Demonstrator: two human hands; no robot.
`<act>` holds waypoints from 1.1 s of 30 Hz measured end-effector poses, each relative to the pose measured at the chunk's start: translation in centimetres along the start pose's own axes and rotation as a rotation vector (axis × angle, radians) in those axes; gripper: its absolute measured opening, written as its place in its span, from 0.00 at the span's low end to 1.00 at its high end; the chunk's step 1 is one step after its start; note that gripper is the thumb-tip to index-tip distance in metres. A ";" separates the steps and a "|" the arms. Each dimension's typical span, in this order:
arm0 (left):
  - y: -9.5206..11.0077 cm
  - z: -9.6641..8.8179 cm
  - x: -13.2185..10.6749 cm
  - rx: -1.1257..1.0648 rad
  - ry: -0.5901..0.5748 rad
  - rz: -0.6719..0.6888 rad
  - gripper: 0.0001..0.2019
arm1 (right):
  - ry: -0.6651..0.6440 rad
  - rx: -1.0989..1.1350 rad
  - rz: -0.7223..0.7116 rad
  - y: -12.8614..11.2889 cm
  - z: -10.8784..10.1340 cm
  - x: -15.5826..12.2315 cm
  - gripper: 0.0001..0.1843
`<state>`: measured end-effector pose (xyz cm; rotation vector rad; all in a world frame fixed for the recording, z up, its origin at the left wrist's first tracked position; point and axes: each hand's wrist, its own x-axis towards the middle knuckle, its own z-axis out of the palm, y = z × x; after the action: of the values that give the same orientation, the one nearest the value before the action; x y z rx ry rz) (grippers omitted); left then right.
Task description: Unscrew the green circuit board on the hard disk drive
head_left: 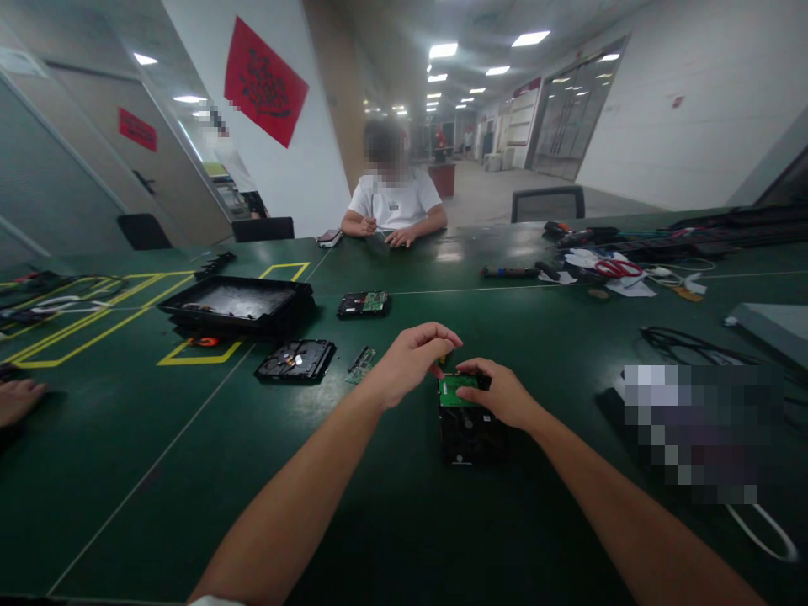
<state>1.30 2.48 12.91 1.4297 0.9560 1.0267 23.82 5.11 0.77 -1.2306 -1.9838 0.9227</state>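
A black hard drive (470, 433) lies on the green table in front of me, its green circuit board (455, 390) facing up at the far end. My right hand (502, 394) rests on it, thumb on the board and index finger curled at the far edge. Just above the drive's far left corner, my left hand (410, 364) is closed with fingertips pressed together. A small dark and yellow item (444, 358) shows beside those fingertips; whether they grip it is unclear. To the left lie a loose circuit board (361, 365) and a second hard drive (295, 361).
Another drive (363, 305) and a black tray (236, 305) stand further back. Across the table sits a person (395, 202) working with both hands. Another person's hand (18, 402) reaches in at the left. Red scissors (617, 268), papers and cables lie back right.
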 end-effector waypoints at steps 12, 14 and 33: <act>-1.2 1.5 0.2 -0.224 0.070 0.021 0.06 | -0.003 -0.024 0.006 -0.5 0.0 0.0 0.20; -1.3 1.4 0.4 -0.243 0.095 0.026 0.06 | -0.004 -0.030 0.012 -0.7 -0.1 0.0 0.20; -1.5 0.3 0.8 -0.079 0.320 0.033 0.07 | -0.014 -0.029 0.003 0.2 0.0 -0.1 0.22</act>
<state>1.86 3.32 11.48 1.2415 1.1093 1.3300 23.98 5.08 0.62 -1.2467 -2.0128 0.9095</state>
